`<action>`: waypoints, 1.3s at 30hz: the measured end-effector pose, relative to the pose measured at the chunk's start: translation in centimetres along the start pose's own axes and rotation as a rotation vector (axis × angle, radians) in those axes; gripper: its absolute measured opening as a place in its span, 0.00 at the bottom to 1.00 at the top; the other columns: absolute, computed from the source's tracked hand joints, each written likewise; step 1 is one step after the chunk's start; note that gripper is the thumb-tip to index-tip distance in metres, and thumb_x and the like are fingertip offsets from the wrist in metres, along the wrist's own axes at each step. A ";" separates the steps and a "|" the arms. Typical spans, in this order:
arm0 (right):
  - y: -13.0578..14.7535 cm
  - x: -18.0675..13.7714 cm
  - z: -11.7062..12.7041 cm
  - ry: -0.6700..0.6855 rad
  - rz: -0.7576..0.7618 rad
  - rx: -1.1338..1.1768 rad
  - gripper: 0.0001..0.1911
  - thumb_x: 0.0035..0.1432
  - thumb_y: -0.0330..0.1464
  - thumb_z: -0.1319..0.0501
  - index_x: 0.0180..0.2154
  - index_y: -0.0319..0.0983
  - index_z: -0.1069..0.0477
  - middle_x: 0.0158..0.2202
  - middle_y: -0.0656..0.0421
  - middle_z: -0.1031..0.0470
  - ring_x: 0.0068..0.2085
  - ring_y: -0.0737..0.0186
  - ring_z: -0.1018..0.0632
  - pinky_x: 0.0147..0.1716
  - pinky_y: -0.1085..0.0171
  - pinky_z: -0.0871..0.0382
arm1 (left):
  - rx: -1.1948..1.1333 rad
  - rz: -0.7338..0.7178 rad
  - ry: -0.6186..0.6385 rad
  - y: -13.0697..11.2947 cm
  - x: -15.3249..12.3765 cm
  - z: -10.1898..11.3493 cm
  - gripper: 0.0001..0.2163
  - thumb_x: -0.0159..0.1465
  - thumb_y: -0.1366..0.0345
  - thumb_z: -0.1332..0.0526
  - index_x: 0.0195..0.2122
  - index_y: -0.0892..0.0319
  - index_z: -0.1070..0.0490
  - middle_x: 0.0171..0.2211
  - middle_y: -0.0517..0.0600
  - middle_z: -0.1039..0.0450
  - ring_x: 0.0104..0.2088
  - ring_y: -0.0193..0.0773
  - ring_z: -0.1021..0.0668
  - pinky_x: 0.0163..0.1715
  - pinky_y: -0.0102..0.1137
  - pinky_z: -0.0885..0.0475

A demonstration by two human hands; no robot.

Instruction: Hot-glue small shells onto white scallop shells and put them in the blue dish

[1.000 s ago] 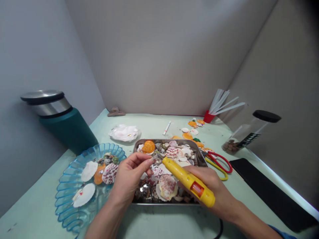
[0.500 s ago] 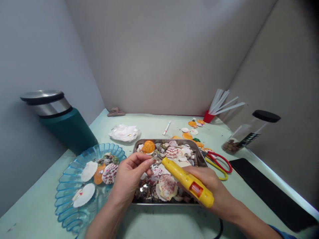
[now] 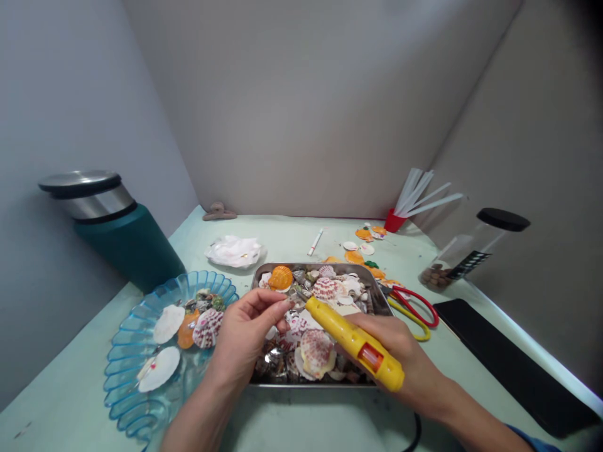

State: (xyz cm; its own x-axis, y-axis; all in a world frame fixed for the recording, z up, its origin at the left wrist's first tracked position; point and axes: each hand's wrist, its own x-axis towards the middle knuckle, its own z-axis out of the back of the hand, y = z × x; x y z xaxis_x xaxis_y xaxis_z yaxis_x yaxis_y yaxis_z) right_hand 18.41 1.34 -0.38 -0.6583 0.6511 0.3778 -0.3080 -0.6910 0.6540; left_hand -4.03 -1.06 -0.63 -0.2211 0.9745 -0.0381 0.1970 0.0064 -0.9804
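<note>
My right hand (image 3: 393, 342) is wrapped around a yellow glue gun (image 3: 348, 336), its metal nozzle pointing up and left. At the nozzle tip, my left hand (image 3: 254, 323) pinches something small between thumb and forefinger; the fingers hide most of it, so its kind is unclear. Both hands are above a metal tray (image 3: 325, 385) filled with seashells. Among them lie an orange scallop shell (image 3: 281, 277) at the back left and a pink-and-white scallop shell (image 3: 316, 353) near the front.
A blue scalloped plate (image 3: 122, 351) with several shells stands at left, beside a green bottle (image 3: 127, 245). Scissors (image 3: 417, 307) lie right of the tray, near a black flat strip (image 3: 509, 364), a lidded jar (image 3: 461, 257) and a red cup (image 3: 394, 221) of white sticks. A crumpled white wad (image 3: 234, 251) sits behind.
</note>
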 end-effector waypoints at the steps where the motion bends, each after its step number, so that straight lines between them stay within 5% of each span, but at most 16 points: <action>1: 0.0 0.1 0.0 0.000 0.007 0.002 0.04 0.57 0.30 0.42 0.36 0.36 0.31 0.29 0.57 0.26 0.28 0.64 0.26 0.29 0.67 0.34 | 0.000 0.001 0.002 0.0 0.0 0.0 0.06 0.53 0.65 0.32 0.28 0.61 0.27 0.17 0.42 0.30 0.19 0.25 0.29 0.24 0.21 0.33; 39: 0.3 0.0 0.1 0.000 0.060 0.026 0.07 0.57 0.32 0.43 0.37 0.36 0.30 0.32 0.55 0.24 0.30 0.62 0.24 0.29 0.66 0.34 | -0.017 0.007 -0.010 -0.2 -0.1 -0.1 0.06 0.52 0.66 0.32 0.28 0.61 0.27 0.16 0.41 0.30 0.18 0.24 0.29 0.24 0.20 0.34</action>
State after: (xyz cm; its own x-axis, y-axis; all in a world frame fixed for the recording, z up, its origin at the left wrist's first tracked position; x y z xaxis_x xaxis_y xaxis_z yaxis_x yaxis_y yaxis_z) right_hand 18.35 1.14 -0.11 -0.6747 0.6090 0.4169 -0.2503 -0.7202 0.6471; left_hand -3.92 -1.08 -0.44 -0.2296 0.9722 -0.0467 0.2151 0.0039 -0.9766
